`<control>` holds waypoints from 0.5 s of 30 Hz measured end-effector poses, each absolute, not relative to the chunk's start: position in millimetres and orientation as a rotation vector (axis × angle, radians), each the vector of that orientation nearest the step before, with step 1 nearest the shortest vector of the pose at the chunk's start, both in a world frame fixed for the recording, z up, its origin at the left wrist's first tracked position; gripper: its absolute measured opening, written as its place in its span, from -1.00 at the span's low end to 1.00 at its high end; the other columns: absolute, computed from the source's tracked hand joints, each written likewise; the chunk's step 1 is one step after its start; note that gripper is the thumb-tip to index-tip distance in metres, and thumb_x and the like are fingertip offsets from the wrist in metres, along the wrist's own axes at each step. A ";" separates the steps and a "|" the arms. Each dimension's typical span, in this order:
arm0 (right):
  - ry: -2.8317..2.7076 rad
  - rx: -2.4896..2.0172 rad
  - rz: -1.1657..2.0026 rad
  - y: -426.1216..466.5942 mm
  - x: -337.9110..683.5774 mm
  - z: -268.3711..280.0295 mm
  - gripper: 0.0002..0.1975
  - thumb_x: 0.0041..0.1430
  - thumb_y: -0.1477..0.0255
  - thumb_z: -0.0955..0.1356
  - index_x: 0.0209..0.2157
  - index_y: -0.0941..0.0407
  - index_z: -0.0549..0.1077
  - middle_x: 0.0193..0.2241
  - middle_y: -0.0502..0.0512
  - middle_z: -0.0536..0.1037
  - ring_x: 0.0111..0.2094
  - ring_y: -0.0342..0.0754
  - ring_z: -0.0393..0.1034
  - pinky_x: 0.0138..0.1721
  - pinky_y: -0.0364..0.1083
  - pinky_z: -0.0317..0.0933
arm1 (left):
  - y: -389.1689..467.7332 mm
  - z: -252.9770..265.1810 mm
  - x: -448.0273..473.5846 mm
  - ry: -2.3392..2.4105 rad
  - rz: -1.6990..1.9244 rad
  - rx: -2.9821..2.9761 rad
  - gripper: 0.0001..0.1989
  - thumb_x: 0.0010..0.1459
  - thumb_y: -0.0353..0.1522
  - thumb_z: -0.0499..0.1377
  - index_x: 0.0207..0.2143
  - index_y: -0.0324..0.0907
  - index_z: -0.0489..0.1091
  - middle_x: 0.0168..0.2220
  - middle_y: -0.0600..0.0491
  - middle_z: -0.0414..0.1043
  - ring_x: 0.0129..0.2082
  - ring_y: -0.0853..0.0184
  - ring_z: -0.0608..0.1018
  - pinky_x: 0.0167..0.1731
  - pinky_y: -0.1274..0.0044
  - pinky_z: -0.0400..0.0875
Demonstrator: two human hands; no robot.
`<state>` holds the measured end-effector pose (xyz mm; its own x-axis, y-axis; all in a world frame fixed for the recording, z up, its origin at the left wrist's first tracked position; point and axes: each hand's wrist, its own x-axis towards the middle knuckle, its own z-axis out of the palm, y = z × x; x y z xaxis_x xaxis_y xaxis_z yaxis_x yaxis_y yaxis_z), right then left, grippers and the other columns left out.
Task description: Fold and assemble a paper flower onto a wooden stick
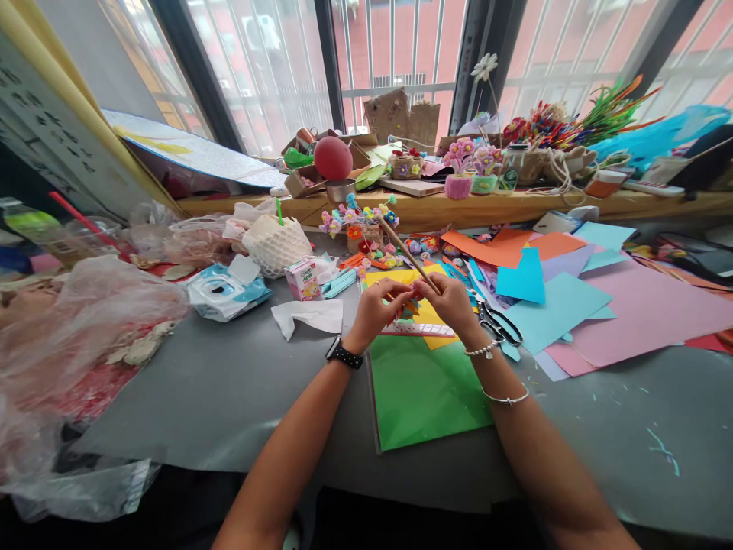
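Note:
My right hand (451,302) is closed around a thin brown stick (408,250), which slants up and away to the left. My left hand (376,307) is closed in a pinch, its fingertips meeting those of my right hand. Whatever small piece lies between the left fingertips is too hidden to make out. Both hands are above yellow paper (428,312) and a pinkish ruler (421,329). Nearer to me lies a stack of green paper (429,389). Black-handled scissors (502,322) rest just right of my right wrist.
Coloured paper sheets (647,313) spread over the right side. To the left are a wet-wipes pack (226,290), a white tissue (309,315), a small pink box (302,279) and crumpled plastic bags (108,305). Colourful flowers (355,218) stand behind my hands, below a crowded wooden sill (401,203).

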<state>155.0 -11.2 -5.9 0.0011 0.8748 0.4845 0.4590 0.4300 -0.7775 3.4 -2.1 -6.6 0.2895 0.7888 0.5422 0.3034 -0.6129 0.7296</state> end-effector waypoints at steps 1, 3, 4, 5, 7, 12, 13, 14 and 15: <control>-1.635 -1.200 0.489 -11.0 155.2 -6.0 -0.71 0.01 0.18 0.28 -0.52 0.13 0.40 -0.60 0.02 0.48 -0.56 -0.13 0.32 -0.52 -0.15 0.13 | -1.5 -7.2 3.5 0.955 1.275 2.068 -0.81 0.01 -0.28 0.14 -0.41 -0.23 0.42 -0.42 0.00 0.42 -0.42 0.39 0.45 -0.45 0.57 0.34; -1.658 -1.200 0.510 -10.7 156.1 -5.6 -0.71 0.01 0.19 0.28 -0.50 0.14 0.42 -0.59 0.03 0.48 -0.55 -0.14 0.32 -0.52 -0.15 0.13 | -0.3 -7.7 3.0 0.935 1.254 2.070 -0.81 -0.01 -0.27 0.16 -0.40 -0.23 0.42 -0.43 0.00 0.40 -0.43 0.40 0.45 -0.47 0.58 0.34; -1.678 -1.183 0.541 -10.8 156.8 -5.1 -0.71 0.01 0.20 0.29 -0.47 0.15 0.43 -0.56 0.04 0.49 -0.53 -0.13 0.33 -0.50 -0.14 0.14 | 0.3 -7.6 2.4 0.937 1.259 2.071 -0.81 -0.02 -0.27 0.17 -0.41 -0.23 0.41 -0.43 0.01 0.39 -0.43 0.40 0.44 -0.46 0.58 0.34; -1.702 -1.155 0.583 -10.9 157.6 -4.4 -0.72 0.00 0.20 0.29 -0.44 0.15 0.44 -0.53 0.05 0.50 -0.49 -0.12 0.35 -0.47 -0.13 0.16 | 0.8 -7.2 1.6 0.944 1.270 2.069 -0.81 -0.03 -0.27 0.18 -0.42 -0.22 0.41 -0.44 0.01 0.39 -0.42 0.40 0.44 -0.45 0.58 0.34; -1.744 -1.098 0.670 -11.5 159.3 -2.5 -0.72 -0.02 0.22 0.32 -0.37 0.14 0.45 -0.45 0.07 0.52 -0.42 -0.11 0.37 -0.40 -0.11 0.19 | 2.0 -5.9 -0.5 0.958 1.286 2.054 -0.83 -0.04 -0.28 0.18 -0.45 -0.22 0.39 -0.44 0.03 0.38 -0.42 0.41 0.44 -0.42 0.57 0.35; -1.798 -1.078 0.690 -13.9 161.9 2.4 -0.73 -0.06 0.24 0.35 -0.36 0.14 0.44 -0.45 0.06 0.49 -0.47 -0.14 0.31 -0.48 -0.14 0.15 | 3.7 -3.2 -4.1 0.965 1.276 1.929 -0.84 -0.07 -0.29 0.20 -0.50 -0.22 0.37 -0.46 0.08 0.34 -0.51 0.48 0.42 -0.49 0.59 0.36; -1.801 -1.083 0.661 -14.3 162.1 3.0 -0.73 -0.06 0.23 0.35 -0.39 0.14 0.44 -0.47 0.05 0.48 -0.49 -0.15 0.29 -0.50 -0.15 0.13 | 3.7 -3.0 -4.2 0.957 1.274 1.898 -0.83 -0.08 -0.28 0.20 -0.50 -0.22 0.37 -0.46 0.08 0.34 -0.52 0.48 0.42 -0.51 0.60 0.35; -1.799 -1.088 0.630 -14.6 162.2 3.5 -0.73 -0.06 0.22 0.35 -0.41 0.14 0.43 -0.49 0.04 0.46 -0.50 -0.16 0.28 -0.52 -0.15 0.11 | 3.6 -3.0 -4.2 0.946 1.268 1.868 -0.83 -0.08 -0.28 0.21 -0.50 -0.22 0.37 -0.47 0.08 0.34 -0.53 0.48 0.42 -0.53 0.61 0.35; -1.793 -1.092 0.597 -14.8 162.3 3.8 -0.74 -0.06 0.22 0.35 -0.43 0.14 0.43 -0.51 0.03 0.45 -0.51 -0.17 0.26 -0.53 -0.16 0.10 | 3.6 -3.0 -4.1 0.938 1.253 1.837 -0.82 -0.08 -0.28 0.21 -0.49 -0.23 0.37 -0.47 0.08 0.35 -0.54 0.49 0.41 -0.55 0.62 0.34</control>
